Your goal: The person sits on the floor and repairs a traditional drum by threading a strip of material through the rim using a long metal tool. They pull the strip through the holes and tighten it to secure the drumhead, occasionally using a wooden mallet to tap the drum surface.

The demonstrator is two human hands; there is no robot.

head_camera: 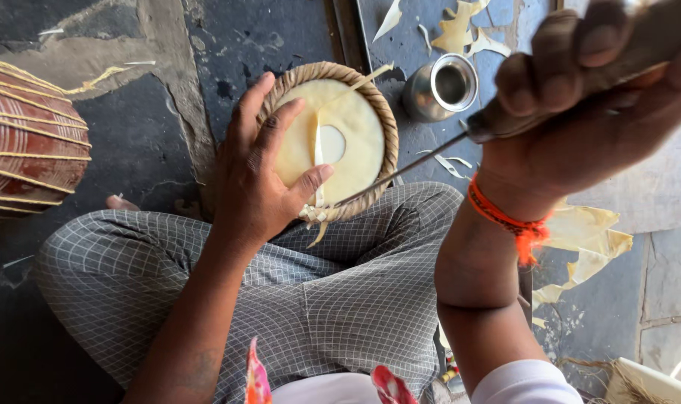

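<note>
Bare forearms; right hand (602, 82) has an orange thread wristband (505, 221) and a white sleeve (524, 383) near the elbow. Grey checked trousers (318, 299).

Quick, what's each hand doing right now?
Left hand: open, fingers spread, pressing on the round drumhead.
Right hand: closed around an awl's handle.

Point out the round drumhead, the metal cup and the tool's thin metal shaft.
round drumhead (355, 123): head view, on the pale skin right of its centre hole.
metal cup (439, 88): head view, on its rim and wall.
thin metal shaft (404, 170): head view, midway along the rod.
</note>
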